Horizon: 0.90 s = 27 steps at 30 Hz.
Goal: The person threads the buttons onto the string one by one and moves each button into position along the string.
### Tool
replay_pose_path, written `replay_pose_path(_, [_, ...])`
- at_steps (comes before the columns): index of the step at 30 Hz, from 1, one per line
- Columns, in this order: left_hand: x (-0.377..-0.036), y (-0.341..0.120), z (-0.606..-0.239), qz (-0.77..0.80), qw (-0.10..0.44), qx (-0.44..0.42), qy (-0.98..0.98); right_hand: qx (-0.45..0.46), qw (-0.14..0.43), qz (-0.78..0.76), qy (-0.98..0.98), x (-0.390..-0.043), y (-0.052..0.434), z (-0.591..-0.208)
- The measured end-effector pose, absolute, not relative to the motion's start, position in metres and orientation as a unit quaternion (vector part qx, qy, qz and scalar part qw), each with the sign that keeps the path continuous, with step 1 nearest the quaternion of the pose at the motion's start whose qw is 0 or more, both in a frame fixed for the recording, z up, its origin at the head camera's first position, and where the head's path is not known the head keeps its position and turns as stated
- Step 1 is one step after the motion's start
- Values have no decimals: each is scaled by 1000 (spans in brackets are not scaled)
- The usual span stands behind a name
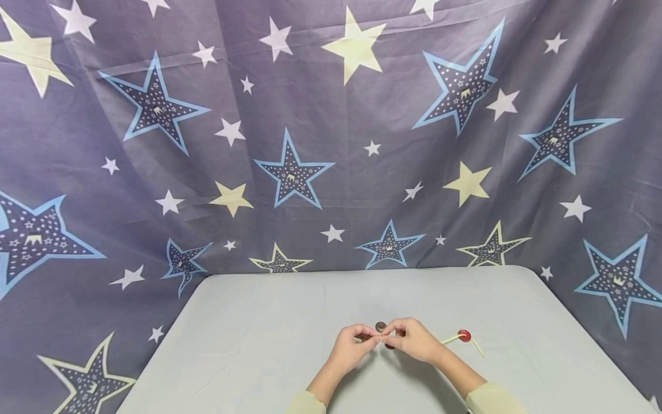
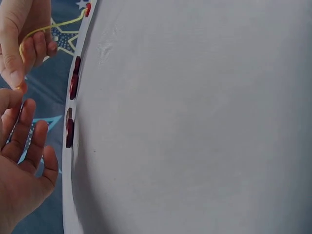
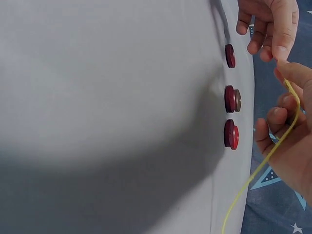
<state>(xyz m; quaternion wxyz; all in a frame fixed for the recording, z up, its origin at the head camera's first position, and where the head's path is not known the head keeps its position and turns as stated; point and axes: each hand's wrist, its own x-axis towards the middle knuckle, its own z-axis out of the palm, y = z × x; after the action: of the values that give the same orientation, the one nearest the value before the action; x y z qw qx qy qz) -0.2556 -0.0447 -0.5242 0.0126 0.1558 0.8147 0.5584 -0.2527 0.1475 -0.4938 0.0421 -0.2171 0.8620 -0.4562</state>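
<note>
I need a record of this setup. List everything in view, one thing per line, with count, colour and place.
cord: one, yellow, pinched between both hands' fingertips, trailing off to the right across the table.
bead on the cord: one, red, threaded on the cord, right of the hands.
loose buttons: several, dark red and one brownish, lying on the table by the hands; exact count unclear.
table: one, pale grey.
backdrop cloth: one, grey-blue with white, cream and blue stars, behind the table.
left hand: pinching the cord end.
right hand: pinching the cord.
</note>
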Motion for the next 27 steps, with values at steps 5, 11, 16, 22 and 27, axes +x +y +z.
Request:
replay_pose_path(5, [-256,-44,-525,562,17,153,813,-215,40,-462,859,-252,149,-493])
replay_pose_path(11, [-256,-45,-523,555,16,153,818,-211,33,-459,862,-253,150,-493])
replay_pose_path(16, [-256,-49,-522,549,4,152,822,-211,22,-461,862,-253,152,-493])
replay_pose_path(22, [-255,-57,-521,485,-11,149,861,-222,15,-465,857,-253,156,-494])
replay_pose_path(27, [-257,-59,-523,420,-23,155,894,-220,16,-465,857,-252,158,-494])
